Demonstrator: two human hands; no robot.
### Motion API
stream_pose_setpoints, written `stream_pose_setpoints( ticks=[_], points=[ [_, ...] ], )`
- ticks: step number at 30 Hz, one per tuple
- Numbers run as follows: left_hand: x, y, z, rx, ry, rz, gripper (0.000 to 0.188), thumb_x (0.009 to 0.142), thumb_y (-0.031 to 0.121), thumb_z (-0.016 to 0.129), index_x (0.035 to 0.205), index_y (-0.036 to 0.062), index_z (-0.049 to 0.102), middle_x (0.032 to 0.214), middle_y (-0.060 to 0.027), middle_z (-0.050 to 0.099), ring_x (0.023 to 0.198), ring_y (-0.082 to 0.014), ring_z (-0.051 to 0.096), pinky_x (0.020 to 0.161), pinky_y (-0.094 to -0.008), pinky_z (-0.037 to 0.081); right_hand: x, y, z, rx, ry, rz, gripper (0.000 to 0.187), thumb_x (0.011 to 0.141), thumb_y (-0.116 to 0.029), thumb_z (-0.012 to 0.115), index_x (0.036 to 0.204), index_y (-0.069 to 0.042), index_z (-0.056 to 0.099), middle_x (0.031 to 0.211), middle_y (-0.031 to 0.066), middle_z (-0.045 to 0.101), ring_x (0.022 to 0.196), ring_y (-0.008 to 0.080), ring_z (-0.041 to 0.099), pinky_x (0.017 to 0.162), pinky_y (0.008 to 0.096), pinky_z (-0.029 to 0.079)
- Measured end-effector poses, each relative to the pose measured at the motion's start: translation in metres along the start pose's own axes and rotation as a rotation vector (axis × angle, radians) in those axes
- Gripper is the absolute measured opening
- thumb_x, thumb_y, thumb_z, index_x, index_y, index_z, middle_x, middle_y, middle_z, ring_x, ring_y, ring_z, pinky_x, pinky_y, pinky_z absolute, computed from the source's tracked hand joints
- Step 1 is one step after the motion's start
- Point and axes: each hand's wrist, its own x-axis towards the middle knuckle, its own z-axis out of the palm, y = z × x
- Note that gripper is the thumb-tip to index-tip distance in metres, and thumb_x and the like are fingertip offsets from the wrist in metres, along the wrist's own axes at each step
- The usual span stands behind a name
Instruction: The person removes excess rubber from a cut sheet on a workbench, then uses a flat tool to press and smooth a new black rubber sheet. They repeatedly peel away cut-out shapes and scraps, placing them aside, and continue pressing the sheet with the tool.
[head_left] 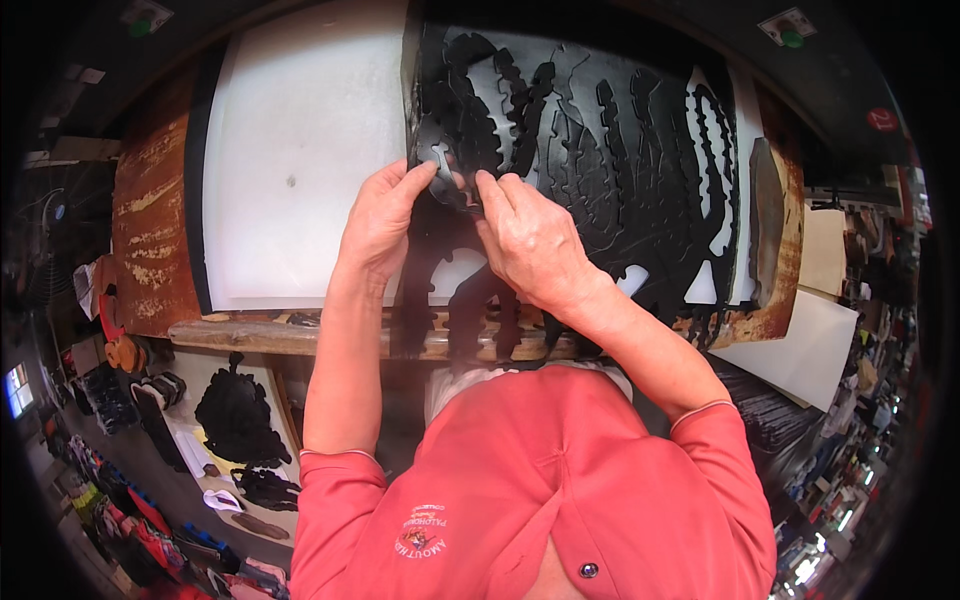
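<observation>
My left hand [383,218] pinches the edge of a dark, glossy cut piece [443,185] between thumb and fingers. From the other side my right hand [535,240] grips the same piece, its fingers bent together. Beneath and beyond the hands lies a black sheet [650,215] of leather-like material, scored and cut into long curved shapes with notched edges. White shows through its cut-out gaps. Strips of the black material hang over the near edge of the bench below my hands. The fingertips partly hide the held piece.
A white board [310,150] covers the left part of the bench, with worn brown wood [150,220] beside it. A rough wooden rail [270,335] runs along the front edge. Black cut scraps [240,415] lie lower left, and pale sheets [795,350] sit at the right.
</observation>
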Motion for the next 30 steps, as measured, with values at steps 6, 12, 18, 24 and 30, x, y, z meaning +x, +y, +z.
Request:
stream_pose_setpoints(
  ticks=[6, 12, 18, 24, 30],
  points=[
    [0.002, -0.009, 0.008, -0.191, 0.032, -0.017, 0.035, 0.111, 0.027, 0.061, 0.126, -0.0035, 0.070, 0.107, -0.0117, 0.079, 0.101, -0.0195, 0.074, 0.096, -0.0346, 0.057, 0.005, 0.007, 0.002, 0.227, 0.007, 0.151, 0.036, 0.091, -0.003, 0.076, 0.125, 0.006, 0.067, 0.095, 0.0179, 0.069, 0.080, 0.0382, 0.071, 0.070, 0.0443, 0.059],
    [-0.012, -0.014, 0.024, 0.512, 0.630, 0.569, 0.033, 0.109, 0.020, 0.067, 0.129, -0.0059, 0.071, 0.117, -0.0133, 0.076, 0.099, -0.0179, 0.072, 0.096, -0.0338, 0.057, 0.003, 0.036, -0.019, 0.670, -0.111, 0.624, 0.023, 0.108, -0.019, 0.067, 0.114, 0.002, 0.073, 0.080, 0.0026, 0.067, 0.070, 0.0082, 0.060, 0.064, 0.0274, 0.051],
    [-0.011, -0.040, 0.066, 0.383, 0.246, 0.371, 0.043, 0.099, 0.012, 0.080, 0.135, -0.0072, 0.066, 0.124, -0.0170, 0.074, 0.104, -0.0168, 0.072, 0.091, -0.0317, 0.061, 0.004, 0.054, -0.021, 0.865, -0.178, 0.659, 0.034, 0.105, -0.026, 0.067, 0.124, 0.002, 0.074, 0.084, 0.0042, 0.074, 0.075, 0.0099, 0.065, 0.070, 0.0300, 0.053],
    [0.003, -0.050, 0.069, 0.494, 0.297, 0.443, 0.046, 0.093, 0.011, 0.085, 0.132, -0.0065, 0.066, 0.120, -0.0208, 0.073, 0.095, -0.0230, 0.077, 0.084, -0.0342, 0.065, 0.007, 0.065, -0.020, 1.008, -0.287, 0.717, 0.021, 0.109, -0.022, 0.066, 0.106, -0.004, 0.074, 0.086, -0.0054, 0.066, 0.072, 0.0035, 0.056, 0.064, 0.0232, 0.047],
    [0.003, -0.051, 0.070, 0.643, 0.348, 0.618, 0.048, 0.095, 0.003, 0.081, 0.139, -0.0038, 0.063, 0.123, -0.0147, 0.072, 0.099, -0.0175, 0.073, 0.082, -0.0319, 0.066, 0.003, 0.060, -0.017, 1.021, -0.246, 0.785, 0.024, 0.109, -0.024, 0.066, 0.113, -0.003, 0.076, 0.085, -0.0033, 0.068, 0.070, 0.0051, 0.057, 0.063, 0.0237, 0.048]
  ],
)
